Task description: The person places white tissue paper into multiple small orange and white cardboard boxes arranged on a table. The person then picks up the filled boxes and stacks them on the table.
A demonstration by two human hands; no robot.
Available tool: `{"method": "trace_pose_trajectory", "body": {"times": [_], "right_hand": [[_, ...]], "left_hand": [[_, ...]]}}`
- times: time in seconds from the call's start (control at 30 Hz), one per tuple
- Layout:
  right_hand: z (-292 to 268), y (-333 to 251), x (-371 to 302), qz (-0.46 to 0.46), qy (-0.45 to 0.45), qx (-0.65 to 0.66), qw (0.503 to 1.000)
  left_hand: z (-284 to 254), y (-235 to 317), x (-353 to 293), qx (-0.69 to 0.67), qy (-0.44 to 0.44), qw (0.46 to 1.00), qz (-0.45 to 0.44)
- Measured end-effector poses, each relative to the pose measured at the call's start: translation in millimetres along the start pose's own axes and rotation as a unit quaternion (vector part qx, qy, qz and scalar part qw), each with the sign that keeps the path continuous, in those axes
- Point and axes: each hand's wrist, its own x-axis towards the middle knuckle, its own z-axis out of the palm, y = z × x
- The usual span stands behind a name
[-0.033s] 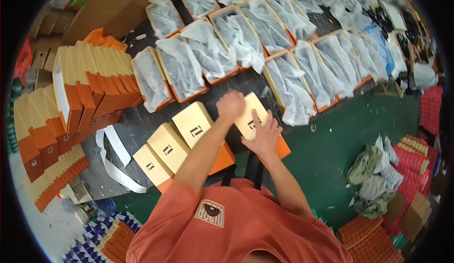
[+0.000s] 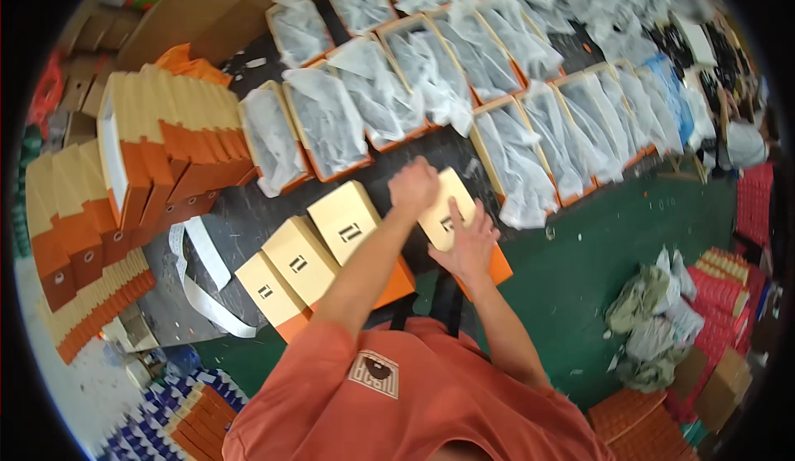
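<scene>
A shoebox with a cream lid point(image 2: 448, 193) and an orange base point(image 2: 500, 265) lies at the near edge of the dark table, in front of me. My left hand point(image 2: 416, 186) is closed at the far left corner of this box, its fingertips hidden. Across the lid rests my right hand point(image 2: 469, 241), fingers spread and thumb toward the near left side. Left of it stand three similar closed boxes: a larger one point(image 2: 344, 217), a middle one point(image 2: 300, 255) and the leftmost point(image 2: 267, 287). My left forearm crosses in front of part of them.
Open boxes point(image 2: 323, 121) lined with white tissue fill the far side of the table. Stacked cream and orange lids or boxes point(image 2: 178, 146) stand at left, near white paper strips point(image 2: 199, 266). Grey bags point(image 2: 654, 312) and red packages lie on the green floor at right.
The view has shifted slightly, so everything sits a little to the right and lower. Both hands keep their places on the shoebox.
</scene>
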Motion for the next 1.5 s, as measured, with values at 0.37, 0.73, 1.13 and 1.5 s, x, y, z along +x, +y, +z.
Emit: {"method": "trace_pose_trajectory", "body": {"times": [0.37,0.73,1.13,1.5], "right_hand": [[17,-65,16,-0.067,0.002,0.041,0.997],[-100,-83,-30,-0.067,-0.284,0.766,0.573],[-68,231,-102,0.163,0.146,0.829,0.515],[-17,237,-94,0.015,0.119,0.370,0.921]], "left_hand": [[-311,-129,-125,0.027,0.550,0.806,0.218],[-360,-38,-271,-0.260,0.293,0.887,0.244],[63,131,-104,-0.231,0.029,0.960,0.155],[129,120,-125,-0.388,-0.199,0.894,-0.106]]}}
